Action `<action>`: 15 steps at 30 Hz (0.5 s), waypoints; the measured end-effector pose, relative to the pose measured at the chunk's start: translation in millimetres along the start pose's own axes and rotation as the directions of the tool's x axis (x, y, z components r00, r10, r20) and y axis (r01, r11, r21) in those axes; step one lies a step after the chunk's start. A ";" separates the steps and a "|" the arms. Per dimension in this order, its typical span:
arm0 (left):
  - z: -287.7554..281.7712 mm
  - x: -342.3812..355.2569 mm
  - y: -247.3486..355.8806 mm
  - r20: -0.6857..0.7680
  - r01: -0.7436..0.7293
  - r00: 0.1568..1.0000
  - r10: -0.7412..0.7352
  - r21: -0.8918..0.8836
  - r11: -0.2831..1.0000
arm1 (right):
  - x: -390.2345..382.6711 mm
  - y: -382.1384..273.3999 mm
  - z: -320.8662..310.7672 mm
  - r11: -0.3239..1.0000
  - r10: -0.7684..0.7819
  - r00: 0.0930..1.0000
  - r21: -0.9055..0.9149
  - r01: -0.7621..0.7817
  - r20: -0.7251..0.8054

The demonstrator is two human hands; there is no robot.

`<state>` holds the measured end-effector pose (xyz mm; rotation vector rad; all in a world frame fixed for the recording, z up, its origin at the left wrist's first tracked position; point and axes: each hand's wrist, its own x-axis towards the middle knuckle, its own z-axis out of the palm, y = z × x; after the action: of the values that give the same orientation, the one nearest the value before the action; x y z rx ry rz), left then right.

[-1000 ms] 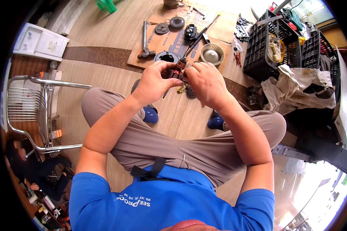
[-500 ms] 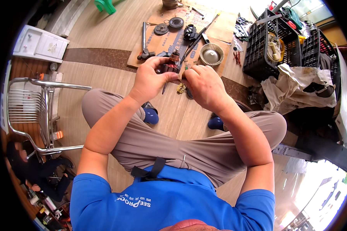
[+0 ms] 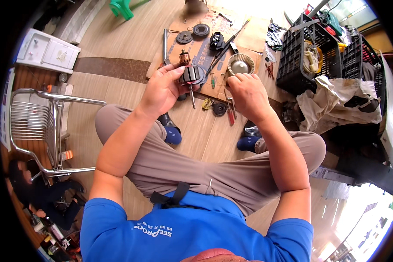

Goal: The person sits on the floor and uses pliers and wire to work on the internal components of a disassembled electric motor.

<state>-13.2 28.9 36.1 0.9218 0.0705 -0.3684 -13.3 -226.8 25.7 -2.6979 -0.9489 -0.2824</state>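
My left hand (image 3: 163, 87) is closed around a motor armature (image 3: 189, 74), holding it above the floor. Its dark ribbed core and copper commutator (image 3: 184, 57) point away from me, while the thin steel shaft (image 3: 192, 96) points back at me. To the right, apart from the armature, hangs my right hand (image 3: 249, 97) with its fingers curled inward. Whatever those fingers may pinch is hidden beneath them. Just left of that hand lies a red-handled tool (image 3: 231, 117), next to a small black round part (image 3: 219, 108) and a yellowish piece (image 3: 206, 104).
Cardboard (image 3: 257, 30) bears a hammer (image 3: 165, 46), a blower wheel (image 3: 241, 64), a black ring (image 3: 201, 29) and a black housing (image 3: 216, 40). Black crates (image 3: 292, 65) and a beige cloth (image 3: 332, 105) stand right. A metal chair (image 3: 52, 131) and a seated person (image 3: 43, 192) are left.
My hands have moved apart: the right has left the armature and shifted right. The left still holds the armature, now more fully in view. The red-handled tool has come into sight.
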 end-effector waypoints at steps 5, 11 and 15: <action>2.0 -2.1 -4.9 0.094 -0.065 0.993 0.068 -0.038 0.997 | 1.8 2.6 -5.5 0.999 0.017 0.999 0.034 -0.015 -0.034; 6.0 -5.2 0.0 0.166 -0.090 0.982 0.094 -0.036 0.995 | -0.2 -3.9 -3.4 0.997 -0.004 0.995 0.080 0.012 -0.096; 0.8 -6.9 0.8 0.302 -0.003 0.953 -0.017 0.066 0.998 | 3.6 20.8 -16.8 0.996 0.070 0.986 -0.042 -0.077 -0.151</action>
<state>-19.5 30.6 38.7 0.9208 -0.2211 -0.5170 1.1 -245.5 38.7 -2.7026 -0.8071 -0.4904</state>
